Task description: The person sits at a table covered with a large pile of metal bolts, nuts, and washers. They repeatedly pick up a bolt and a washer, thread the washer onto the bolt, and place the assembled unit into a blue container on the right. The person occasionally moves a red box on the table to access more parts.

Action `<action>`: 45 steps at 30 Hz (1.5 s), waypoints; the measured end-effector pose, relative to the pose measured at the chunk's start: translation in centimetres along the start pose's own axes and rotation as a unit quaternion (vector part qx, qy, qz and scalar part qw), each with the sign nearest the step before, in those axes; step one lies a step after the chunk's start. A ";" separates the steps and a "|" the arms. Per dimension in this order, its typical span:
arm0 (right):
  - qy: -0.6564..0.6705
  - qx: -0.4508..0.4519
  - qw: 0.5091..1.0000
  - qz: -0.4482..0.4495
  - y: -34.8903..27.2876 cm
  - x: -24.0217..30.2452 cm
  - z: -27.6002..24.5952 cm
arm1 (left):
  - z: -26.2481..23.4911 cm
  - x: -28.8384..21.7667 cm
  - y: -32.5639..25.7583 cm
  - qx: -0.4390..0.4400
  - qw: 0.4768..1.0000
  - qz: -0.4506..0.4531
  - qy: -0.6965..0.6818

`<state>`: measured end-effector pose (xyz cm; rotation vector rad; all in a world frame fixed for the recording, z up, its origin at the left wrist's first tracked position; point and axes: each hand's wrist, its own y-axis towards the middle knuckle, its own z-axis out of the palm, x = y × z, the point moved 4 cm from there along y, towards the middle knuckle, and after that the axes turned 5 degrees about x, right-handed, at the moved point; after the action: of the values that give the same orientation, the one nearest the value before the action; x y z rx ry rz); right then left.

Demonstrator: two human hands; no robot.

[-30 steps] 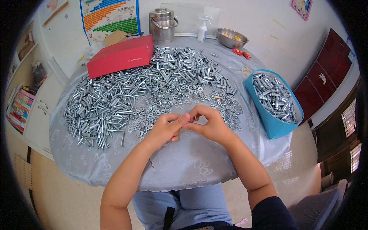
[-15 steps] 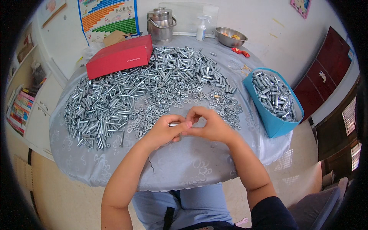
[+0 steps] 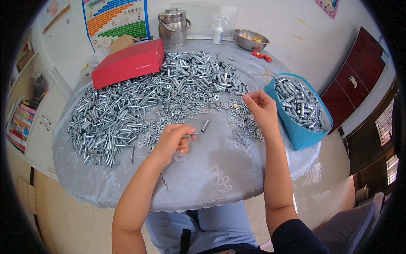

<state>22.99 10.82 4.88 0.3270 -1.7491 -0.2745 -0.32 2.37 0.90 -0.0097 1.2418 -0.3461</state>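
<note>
My left hand (image 3: 174,139) is closed around a thin metal bolt (image 3: 190,135), whose shaft sticks out past the fingertips over the cloth. Just right of it, a short metal sleeve (image 3: 205,125) lies alone on the table. My right hand (image 3: 263,110) is at the right edge of the hardware, thumb and fingers drawn together beside a metal sleeve (image 3: 240,93); whether it grips anything is too small to see. Between and beyond my hands spread loose washers and nuts (image 3: 169,111). A large heap of bolts and sleeves (image 3: 114,118) covers the left and far side.
A blue fabric bin (image 3: 311,137) full of assembled metal pieces stands at the right edge. A red box (image 3: 127,63) rests on the heap. Behind are a steel pot (image 3: 172,34), a spray bottle (image 3: 218,34) and a steel bowl (image 3: 251,41). A lone bolt (image 3: 132,154) lies near left.
My hands have parted. The right has moved right and away to the pile's edge, while the left keeps the bolt. A sleeve now shows on the cloth between them.
</note>
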 end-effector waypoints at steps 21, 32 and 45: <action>-0.349 0.274 0.889 0.110 -2.0 -1.5 -0.5 | -0.8 0.0 0.3 -0.066 0.997 0.026 0.034; -0.350 0.263 0.895 0.090 -2.0 -2.0 -0.2 | -0.6 0.0 0.2 -0.065 0.997 0.024 0.047; -0.366 0.220 0.900 0.087 -2.0 -1.6 0.1 | -0.7 0.2 0.3 -0.057 0.996 0.001 0.065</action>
<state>23.29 9.55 2.66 0.4190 -2.5773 0.1677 -0.82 2.76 0.42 -0.0851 1.3893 -0.2776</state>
